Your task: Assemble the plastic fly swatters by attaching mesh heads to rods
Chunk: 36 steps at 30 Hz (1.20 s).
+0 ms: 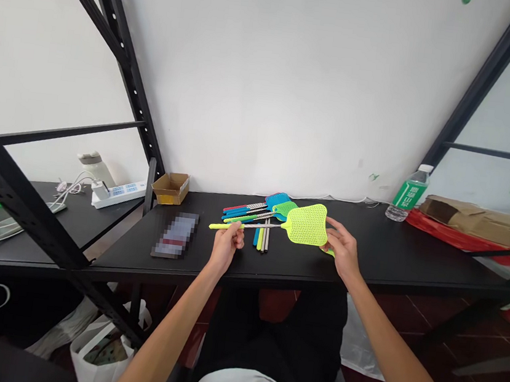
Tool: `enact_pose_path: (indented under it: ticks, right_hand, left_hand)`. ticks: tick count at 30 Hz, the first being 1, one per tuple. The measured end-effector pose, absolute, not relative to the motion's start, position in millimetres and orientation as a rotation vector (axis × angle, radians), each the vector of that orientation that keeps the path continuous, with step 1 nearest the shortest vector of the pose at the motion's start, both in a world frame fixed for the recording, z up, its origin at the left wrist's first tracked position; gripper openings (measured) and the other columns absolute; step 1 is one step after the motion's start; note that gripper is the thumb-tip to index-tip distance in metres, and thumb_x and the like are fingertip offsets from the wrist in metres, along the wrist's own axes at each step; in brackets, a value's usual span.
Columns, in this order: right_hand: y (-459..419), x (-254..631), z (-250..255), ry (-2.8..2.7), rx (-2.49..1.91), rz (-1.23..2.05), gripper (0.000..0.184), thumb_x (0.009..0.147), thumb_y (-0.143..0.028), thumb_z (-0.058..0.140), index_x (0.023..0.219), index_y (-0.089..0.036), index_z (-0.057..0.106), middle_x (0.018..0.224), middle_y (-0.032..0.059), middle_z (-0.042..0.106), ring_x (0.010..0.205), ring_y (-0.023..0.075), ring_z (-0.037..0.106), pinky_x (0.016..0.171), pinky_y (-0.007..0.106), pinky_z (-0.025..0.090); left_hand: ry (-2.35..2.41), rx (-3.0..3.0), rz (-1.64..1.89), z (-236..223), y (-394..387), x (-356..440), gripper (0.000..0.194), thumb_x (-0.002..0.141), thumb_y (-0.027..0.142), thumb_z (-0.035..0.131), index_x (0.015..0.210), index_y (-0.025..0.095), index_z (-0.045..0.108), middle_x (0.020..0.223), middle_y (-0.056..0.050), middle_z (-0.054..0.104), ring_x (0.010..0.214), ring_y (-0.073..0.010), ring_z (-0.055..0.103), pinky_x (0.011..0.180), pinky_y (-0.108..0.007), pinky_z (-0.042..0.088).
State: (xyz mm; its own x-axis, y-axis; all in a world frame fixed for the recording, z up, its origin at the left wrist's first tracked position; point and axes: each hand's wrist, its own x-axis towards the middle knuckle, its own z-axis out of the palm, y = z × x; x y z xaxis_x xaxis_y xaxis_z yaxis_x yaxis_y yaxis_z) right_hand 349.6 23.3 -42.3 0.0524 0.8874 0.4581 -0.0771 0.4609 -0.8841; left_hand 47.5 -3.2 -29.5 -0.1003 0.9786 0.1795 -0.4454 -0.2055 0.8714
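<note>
Swatter: a lime swatter point(307, 224) lies crosswise above the near part of the black bench point(368, 254), handle to the left, perforated head to the right.
Left grip: the left grip point(227, 243) is closed around the lime handle, near where the metal shaft begins.
Right grip: the right grip point(343, 250) is at the right edge of the head, fingers bent; I cannot tell how firmly it pinches.
Under right fingers: a small lime piece point(329, 251) shows below the head, mostly hidden.
Pile: beyond the held swatter, blue swatter heads point(277, 200) and a green swatter head point(285, 209) overlap, their shafts and handles pointing left.
Short rods: blue, lime and grey rods point(264, 240) lie side by side under the held shaft, pointing toward the near edge.
Left part: a phone-like slab point(176, 235), its face blurred, lies near; an open cardboard box point(170, 189) stands farther back.
Far right: a clear bottle point(409, 194) with green label and white cap stands upright beside a brown package point(474, 219) on red plastic point(458, 237).
Far left: a white power strip point(119, 193) rests beyond the black frame point(133, 70).
</note>
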Motion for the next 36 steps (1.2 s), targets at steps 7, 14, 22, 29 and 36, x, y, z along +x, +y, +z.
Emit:
enact_pose_path:
  ticks: [7,14,22,29,36]
  right_hand:
    - [20.8,346.8,-40.2,-1.305,-0.817,0.838,0.056,0.083,-0.038,0.060,0.137,-0.024,0.052,0.086,0.0023,0.066,0.056,0.0127,0.052,0.051,0.026,0.043]
    - [23.2,349.5,-42.5,-1.321,-0.791,0.837,0.035,0.084,-0.034,0.062,0.116,-0.022,0.066,0.072,0.0007,0.064,0.056,0.0134,0.054,0.052,0.026,0.041]
    - [25.2,350.2,-43.1,-1.326,-0.842,0.832,0.027,0.085,-0.042,0.063,0.099,-0.020,0.071,0.073,0.0031,0.066,0.056,0.0136,0.052,0.052,0.027,0.041]
    - [24.5,348.8,-43.1,-1.329,-0.834,0.799,0.027,0.086,-0.045,0.064,0.075,-0.019,0.065,0.059,-0.0004,0.052,0.052,0.0122,0.044,0.049,0.026,0.037]
    - [23.9,348.6,-42.3,-1.360,-0.868,0.763,0.035,0.086,-0.048,0.061,0.066,-0.021,0.057,0.054,-0.0022,0.044,0.051,0.0128,0.041,0.048,0.026,0.035]
  left_hand:
    - [0.836,0.949,1.573,-31.0,-1.9,48.5,0.040,0.079,0.048,0.069,0.061,0.016,0.054,0.054,0.003,0.046,0.046,-0.0069,0.039,0.048,-0.024,0.033]
    - [0.826,0.928,1.569,-33.3,-0.4,49.1,0.041,0.078,0.047,0.071,0.059,0.017,0.050,0.055,0.003,0.046,0.047,-0.0069,0.039,0.047,-0.024,0.032]
    - [0.821,0.941,1.557,-31.7,-1.7,48.8,0.041,0.078,0.046,0.072,0.060,0.016,0.051,0.055,0.003,0.046,0.047,-0.0068,0.039,0.048,-0.024,0.032]
    - [0.851,0.978,1.537,-32.5,-2.1,48.9,0.041,0.078,0.047,0.070,0.058,0.016,0.052,0.054,0.002,0.046,0.047,-0.0071,0.039,0.048,-0.025,0.032]
    - [0.846,1.020,1.539,-33.7,-2.7,48.8,0.037,0.078,0.044,0.070,0.060,0.016,0.054,0.055,0.002,0.047,0.047,-0.0071,0.040,0.048,-0.025,0.032]
